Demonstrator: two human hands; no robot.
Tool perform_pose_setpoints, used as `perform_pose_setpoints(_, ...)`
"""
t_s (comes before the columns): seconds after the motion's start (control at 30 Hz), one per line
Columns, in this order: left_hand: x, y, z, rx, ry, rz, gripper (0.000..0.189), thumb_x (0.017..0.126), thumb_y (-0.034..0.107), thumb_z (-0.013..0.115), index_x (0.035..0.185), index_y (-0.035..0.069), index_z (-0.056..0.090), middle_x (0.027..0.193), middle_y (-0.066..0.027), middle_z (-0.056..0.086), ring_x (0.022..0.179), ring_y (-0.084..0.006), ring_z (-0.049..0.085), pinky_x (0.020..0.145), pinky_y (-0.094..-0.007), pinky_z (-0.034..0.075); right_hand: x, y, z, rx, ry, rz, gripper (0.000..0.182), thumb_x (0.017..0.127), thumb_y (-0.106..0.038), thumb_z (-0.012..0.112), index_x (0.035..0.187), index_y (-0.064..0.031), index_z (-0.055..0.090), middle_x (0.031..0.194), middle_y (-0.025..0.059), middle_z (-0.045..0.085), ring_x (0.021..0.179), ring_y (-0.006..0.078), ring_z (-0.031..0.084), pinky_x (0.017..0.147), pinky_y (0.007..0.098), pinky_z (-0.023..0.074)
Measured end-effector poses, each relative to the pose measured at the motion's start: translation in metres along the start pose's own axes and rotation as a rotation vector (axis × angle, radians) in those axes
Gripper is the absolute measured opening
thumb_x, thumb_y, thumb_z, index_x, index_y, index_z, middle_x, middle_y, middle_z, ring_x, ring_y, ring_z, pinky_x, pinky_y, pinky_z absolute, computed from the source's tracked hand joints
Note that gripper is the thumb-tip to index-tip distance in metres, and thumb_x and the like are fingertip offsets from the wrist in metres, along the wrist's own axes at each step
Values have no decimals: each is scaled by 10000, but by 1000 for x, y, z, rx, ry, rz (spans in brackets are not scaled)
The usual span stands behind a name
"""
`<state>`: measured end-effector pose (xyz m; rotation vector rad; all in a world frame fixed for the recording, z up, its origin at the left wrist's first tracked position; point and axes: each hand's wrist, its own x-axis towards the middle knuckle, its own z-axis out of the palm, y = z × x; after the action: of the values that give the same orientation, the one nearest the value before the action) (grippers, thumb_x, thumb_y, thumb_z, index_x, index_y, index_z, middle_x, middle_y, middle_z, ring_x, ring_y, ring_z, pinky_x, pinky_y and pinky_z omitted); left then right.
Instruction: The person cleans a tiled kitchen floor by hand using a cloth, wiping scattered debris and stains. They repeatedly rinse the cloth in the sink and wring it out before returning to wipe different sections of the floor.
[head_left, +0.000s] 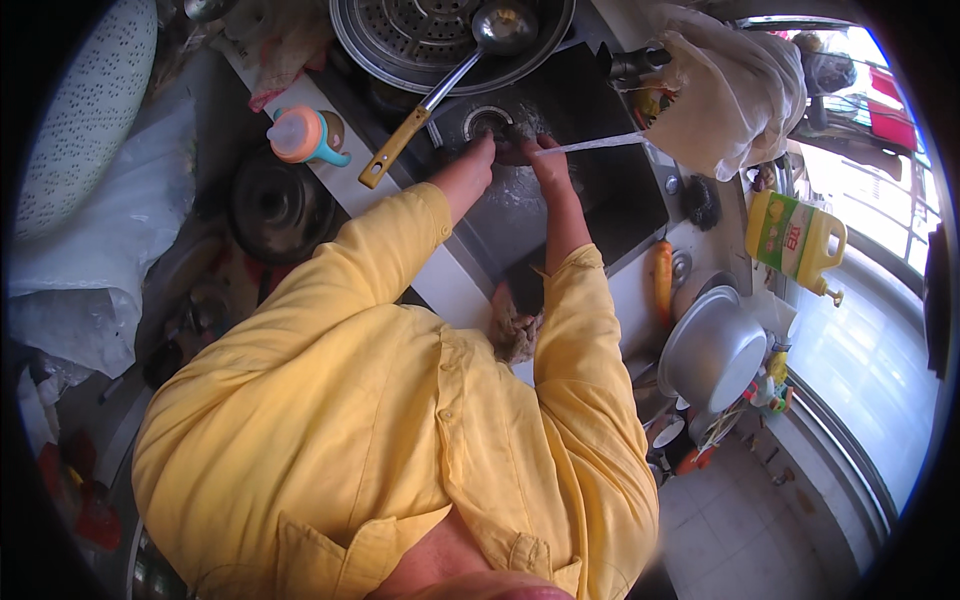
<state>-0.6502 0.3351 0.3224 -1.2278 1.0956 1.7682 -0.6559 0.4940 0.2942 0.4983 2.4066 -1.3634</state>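
Observation:
My left hand (478, 163) and my right hand (550, 163) are close together, low in a dark sink (499, 225) near its drain (487, 122). A thin stream of water (600, 142) runs to my right hand from beside a beige cloth or bag (731, 94). Something dark lies between my fingers; its kind and whether I grip it cannot be made out. Beyond my left hand, a ladle (450, 79) with a yellowish handle rests across a metal steamer pot (360, 56).
Left of the sink stand a baby bottle (296, 135) and a dark round lid (281, 202). To the right are a black scrubber (701, 202), a carrot (663, 281), a metal basin (709, 349) and a yellow jug (795, 238). A plastic bag (97, 247) lies far left.

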Motion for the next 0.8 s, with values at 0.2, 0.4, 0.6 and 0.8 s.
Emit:
perform_pose_setpoints(0.2, 3, 8, -26, -245, -121, 156, 348, 993, 471, 532, 1217, 212, 594, 1114, -15, 654, 1078, -188, 585, 896, -438, 468, -13, -40, 5, 529, -152, 111, 377, 852, -216, 668, 1147, 6, 592, 1007, 110, 648, 871, 191, 636, 725, 319, 523)
perform_pose_setpoints(0.4, -39, 13, 2, -337, -307, 367, 420, 975, 505, 556, 1192, 148, 599, 1115, -41, 658, 1057, -196, 611, 904, -409, 480, -1, -13, -1, 640, 231, 126, 318, 912, -143, 545, 1203, -19, 573, 997, 97, 650, 830, 226, 654, 633, 324, 544)
perform_pose_setpoints(0.6, -27, 31, -28, -380, -566, 313, 536, 870, 629, 628, 1024, 116, 658, 1027, -76, 694, 942, -243, 665, 880, -392, 521, -42, -72, 21, 134, 48, -85, 310, 928, -296, 605, 951, -5, 711, 818, 147, 699, 779, 274, 671, 710, 394, 522)
perform_pose_setpoints(0.8, -51, 22, -9, -7, -268, -65, 673, 921, 688, 446, 1344, 174, 540, 1342, -54, 578, 1243, -257, 487, 1054, -571, 315, -66, -117, 19, -129, 273, -310, 289, 889, -317, 647, 949, -35, 618, 894, 240, 673, 850, 443, 651, 737, 491, 519)
